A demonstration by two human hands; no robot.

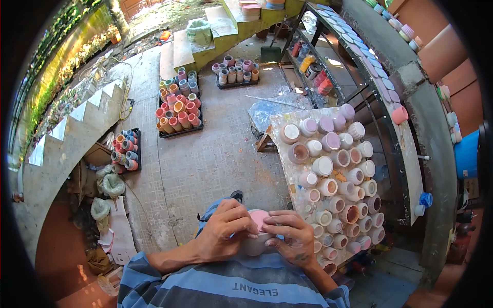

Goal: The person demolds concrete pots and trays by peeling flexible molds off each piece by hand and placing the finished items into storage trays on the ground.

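Observation:
Close to my body I hold a small pot (254,247) with a pale, whitish-grey body and a round pink face (258,217) turned up. My left hand (226,226) is closed, its fingertips pinched at the left edge of the pink face. From the other side my right hand (291,235) grips the pot, fingers along the pink edge and thumb lower on the body. My fingers cover part of the pot, and I cannot tell whether the pink face is its base or a separate piece.
At my right a paint-stained table (285,174) bears many white, lilac and brown pots. Black trays of coloured pots (179,128) stand on the tiled floor ahead. A metal rack (380,102) runs along the right; concrete steps (82,113) rise at the left.

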